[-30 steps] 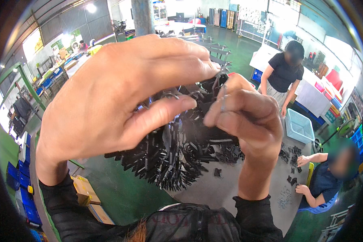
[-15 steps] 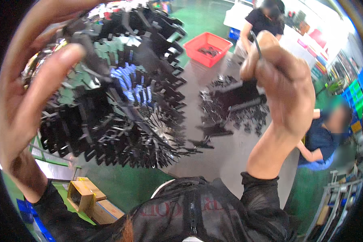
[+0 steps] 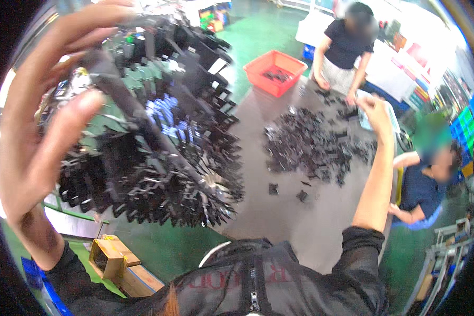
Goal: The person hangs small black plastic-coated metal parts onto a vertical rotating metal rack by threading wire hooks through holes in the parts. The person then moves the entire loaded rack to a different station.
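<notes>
1. One left hand [image 3: 23,145]: is curling around the rack's side, thumb apart; grip cannot be told.
2. One right hand [image 3: 377,115]: is pinching its fingertips; whether anything is held cannot be told.
3. One rack [image 3: 151,131] of black pieces: is filling the left.
4. One black heap [image 3: 305,139], two strays [image 3: 302,196]: are lying on one table [image 3: 258,216].
5. One red tub [image 3: 268,87], two co-workers [image 3: 347,47]: are occupying the far and right sides.

Dark-framed rack [image 3: 155,131] crowded with flat black parts [image 3: 116,158], edges jutting outward, just right of left hand [image 3: 29,126]; contact unclear. Small loose black pieces [image 3: 310,139] heaped left of right hand [image 3: 378,117], two strays [image 3: 302,196] apart.
</notes>
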`<action>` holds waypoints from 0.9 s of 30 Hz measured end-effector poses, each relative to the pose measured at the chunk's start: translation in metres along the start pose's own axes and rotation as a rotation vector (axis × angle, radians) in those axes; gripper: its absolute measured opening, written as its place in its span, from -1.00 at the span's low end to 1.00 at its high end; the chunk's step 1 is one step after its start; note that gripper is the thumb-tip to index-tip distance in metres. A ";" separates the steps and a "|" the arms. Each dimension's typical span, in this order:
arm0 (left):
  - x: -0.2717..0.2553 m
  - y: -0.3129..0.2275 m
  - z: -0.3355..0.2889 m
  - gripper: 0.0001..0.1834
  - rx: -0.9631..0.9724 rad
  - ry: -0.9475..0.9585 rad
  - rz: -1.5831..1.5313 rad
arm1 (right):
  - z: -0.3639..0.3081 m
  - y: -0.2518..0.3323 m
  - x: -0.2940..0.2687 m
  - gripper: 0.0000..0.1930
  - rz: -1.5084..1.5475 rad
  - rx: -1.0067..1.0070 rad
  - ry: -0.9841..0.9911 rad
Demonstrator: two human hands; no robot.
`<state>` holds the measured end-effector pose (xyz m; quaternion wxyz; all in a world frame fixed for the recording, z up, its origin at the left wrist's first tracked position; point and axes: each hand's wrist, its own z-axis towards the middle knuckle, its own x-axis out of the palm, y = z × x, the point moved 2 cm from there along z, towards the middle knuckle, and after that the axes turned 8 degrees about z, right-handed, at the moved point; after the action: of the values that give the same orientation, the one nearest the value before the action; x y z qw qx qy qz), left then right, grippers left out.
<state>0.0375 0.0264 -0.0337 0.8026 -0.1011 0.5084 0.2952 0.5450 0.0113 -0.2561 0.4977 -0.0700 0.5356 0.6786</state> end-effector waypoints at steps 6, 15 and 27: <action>-0.008 0.001 0.006 -0.35 0.197 0.047 0.134 | -0.044 0.172 0.029 -0.72 0.201 -0.232 -0.092; -0.014 -0.008 0.003 -0.32 0.231 0.042 0.102 | -0.108 0.340 0.068 -0.84 0.524 -0.771 -0.334; -0.009 -0.019 -0.004 -0.50 0.149 -0.067 0.087 | -0.096 0.357 0.081 -0.93 0.929 -0.620 -0.068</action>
<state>0.0428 0.0064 -0.0305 0.8108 -0.0090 0.5059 0.2941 0.1953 0.0078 -0.1122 0.1195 0.0522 0.2693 0.9542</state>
